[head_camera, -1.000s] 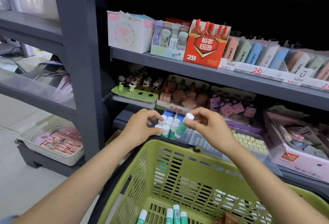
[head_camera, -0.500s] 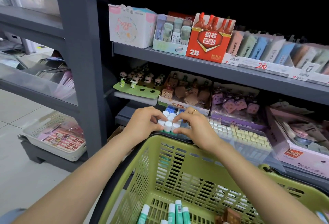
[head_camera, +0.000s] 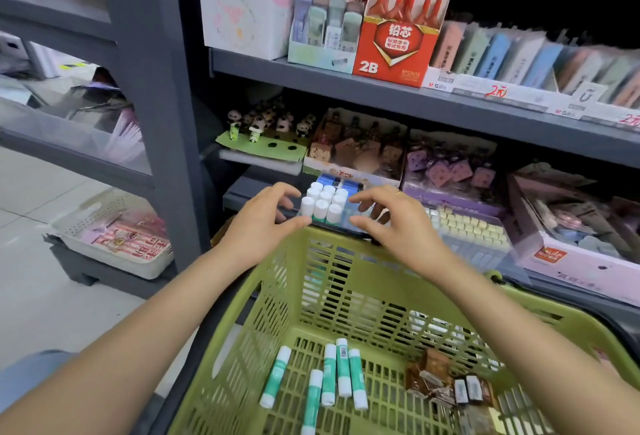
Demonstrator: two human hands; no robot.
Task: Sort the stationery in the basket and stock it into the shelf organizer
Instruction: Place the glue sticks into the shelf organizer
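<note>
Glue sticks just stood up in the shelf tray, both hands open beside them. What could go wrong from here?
1. The upright glue sticks are packed tight between the left hand and right hand; a brush could topple them.
2. Five glue sticks in the basket remain; the brown packs beside them could get grabbed too.

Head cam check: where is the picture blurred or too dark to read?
Head view: the right end of the grey upper shelf smears with motion blur; the space above it is black; the white-capped glue sticks and green plastic basket read sharp.
</note>
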